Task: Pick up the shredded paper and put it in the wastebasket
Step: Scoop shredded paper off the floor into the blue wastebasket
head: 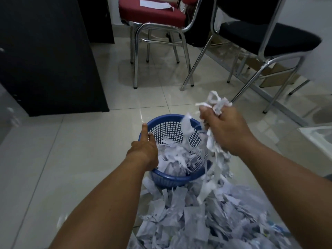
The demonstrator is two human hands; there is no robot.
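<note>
The right grip [226, 130] is closed round a thick handful of shredded paper [215, 102], strips poking out above the knuckles and a long tangle trailing down below the fist. It hangs over the right edge of the blue wastebasket [167, 117], with the lowest strands reaching the heap below. The left grip [143, 150] holds the basket's left rim, one finger laid straight along the plastic and the rest hidden behind the hand (steadying it, I'd guess). Inside, the basket is already well filled with white shreds, mounded toward the near side. That much looks done, and this handful seems about to join it. What is left is plainly the bigger share: a broad pile of shreds [197, 221] spreads over the tiled floor [53, 159] just near of the basket and runs off the near edge of the view, so many more handfuls are needed, and I doubt one basket takes it all. Farther off stand a red chair [152, 13] with white sheets [154, 4] on its seat, a black chair [269, 36] to the right and a dark cabinet [45, 51] to the left. No brand, label or readable writing shows anywhere, and any print on the shreds is too blurred to make out.
</note>
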